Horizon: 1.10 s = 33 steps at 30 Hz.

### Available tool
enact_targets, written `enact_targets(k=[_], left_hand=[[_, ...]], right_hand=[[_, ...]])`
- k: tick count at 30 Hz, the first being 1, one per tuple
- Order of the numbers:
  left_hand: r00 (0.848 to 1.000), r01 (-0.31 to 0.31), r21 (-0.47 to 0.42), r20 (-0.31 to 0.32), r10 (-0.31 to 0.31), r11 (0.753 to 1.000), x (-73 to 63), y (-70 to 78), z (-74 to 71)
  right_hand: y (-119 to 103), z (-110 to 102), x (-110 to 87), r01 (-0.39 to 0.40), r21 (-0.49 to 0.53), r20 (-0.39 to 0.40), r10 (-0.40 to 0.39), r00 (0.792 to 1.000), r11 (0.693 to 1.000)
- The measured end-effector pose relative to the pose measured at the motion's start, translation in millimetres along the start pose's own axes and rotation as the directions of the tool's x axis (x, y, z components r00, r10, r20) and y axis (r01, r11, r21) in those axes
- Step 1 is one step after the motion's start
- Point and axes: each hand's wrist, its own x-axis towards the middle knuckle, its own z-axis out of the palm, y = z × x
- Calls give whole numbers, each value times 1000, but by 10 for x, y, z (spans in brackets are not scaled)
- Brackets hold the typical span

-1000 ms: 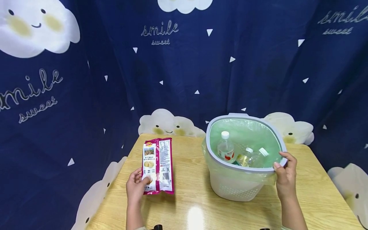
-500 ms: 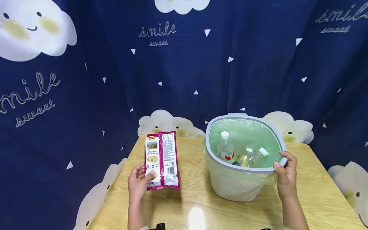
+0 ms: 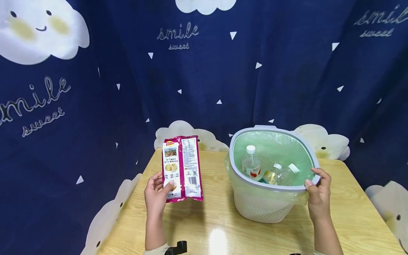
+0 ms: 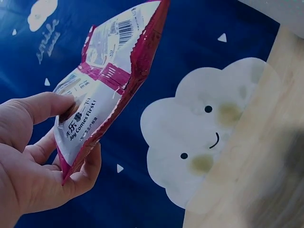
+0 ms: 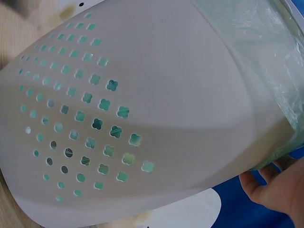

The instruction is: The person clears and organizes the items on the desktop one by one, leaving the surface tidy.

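Note:
My left hand (image 3: 156, 194) pinches a magenta and white chip bag (image 3: 188, 166) by its lower left side, thumb on the printed back. The bag is held up above the table, left of the bin. In the left wrist view the chip bag (image 4: 102, 80) tilts away from the hand (image 4: 33, 156), thumb on one face and fingers behind. At the right, my right hand (image 3: 319, 194) grips the rim of a pale trash bin (image 3: 264, 205), thumb outside and fingertips over the edge. In the right wrist view, the fingers (image 5: 266, 185) lie by the green liner (image 5: 266, 61).
The bin's green liner (image 3: 277, 141) folds over its rim. Inside are a clear bottle with a white cap (image 3: 250, 164), more clear plastic bottles (image 3: 287, 175) and something yellow. The wooden table (image 3: 216, 209) meets a dark blue cloud-print curtain (image 3: 204, 78).
My left hand has raised the chip bag and shifted it a little to the right. The right hand and the bin stay in place.

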Motion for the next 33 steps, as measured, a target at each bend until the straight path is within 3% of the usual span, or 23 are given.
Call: enact_targets(k=[15,22,33], left_hand=[[1000,-23,-47,13,24,999,21,157,150],[997,-75,-65,20,77,995,116,297,216],[994,-101,-91,37,105,991,185,434,323]], right_hand=[[-20,-6,-20,-10,-12,2,10,1000,1000],[-22,4,-3,-19,-24,-1,19,1000,1000],[-37,-10,-15,-37,-35,7,38,999,999]])
